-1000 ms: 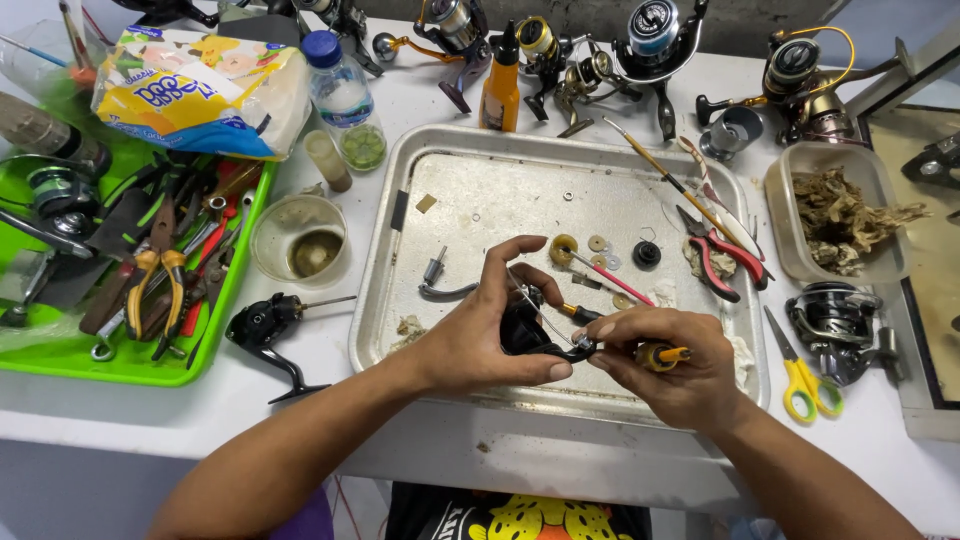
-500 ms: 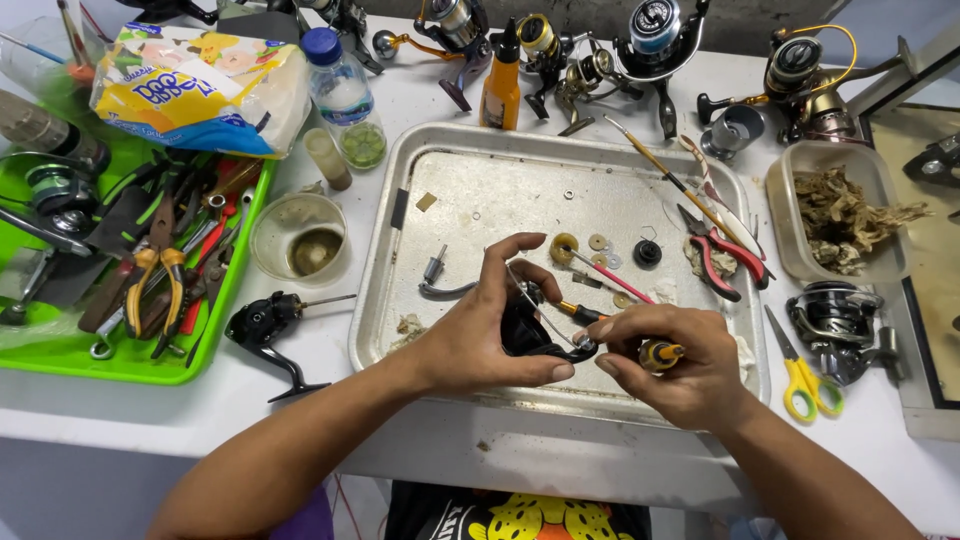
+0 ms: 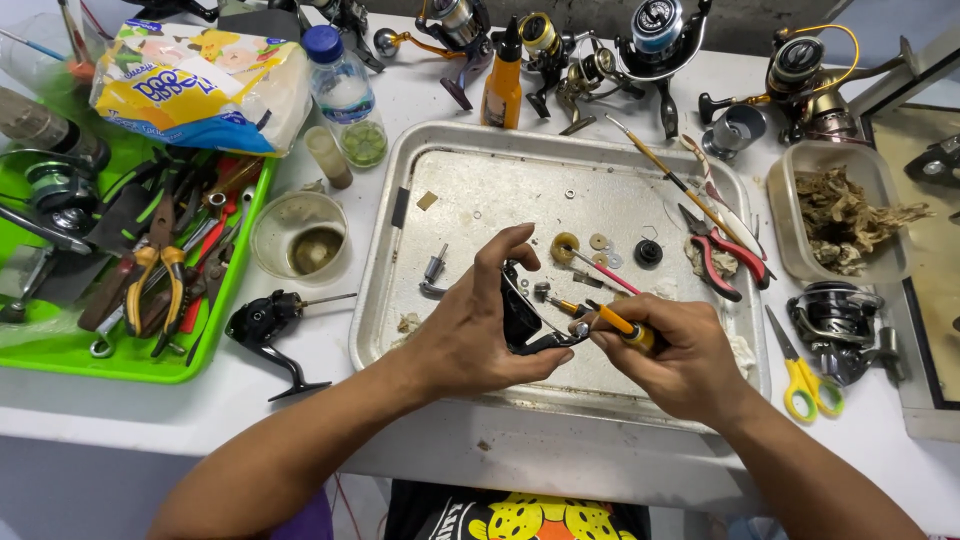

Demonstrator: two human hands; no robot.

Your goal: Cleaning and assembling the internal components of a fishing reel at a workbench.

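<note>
left hand (image 3: 475, 335) is pinching a black reel part (image 3: 522, 318) over the tray (image 3: 400, 270), at 6 o'clock; right hand (image 3: 672, 358) is gripping a screwdriver (image 3: 618, 325), tip entering from 3 o'clock. keeping it square and pressing firmly should be avoiding slips.

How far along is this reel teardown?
Done: small washers and a gear lie loose in the metal tray. In hand: left hand grips the black reel part; right hand works a screwdriver on it. Left: other reels wait behind.
</note>
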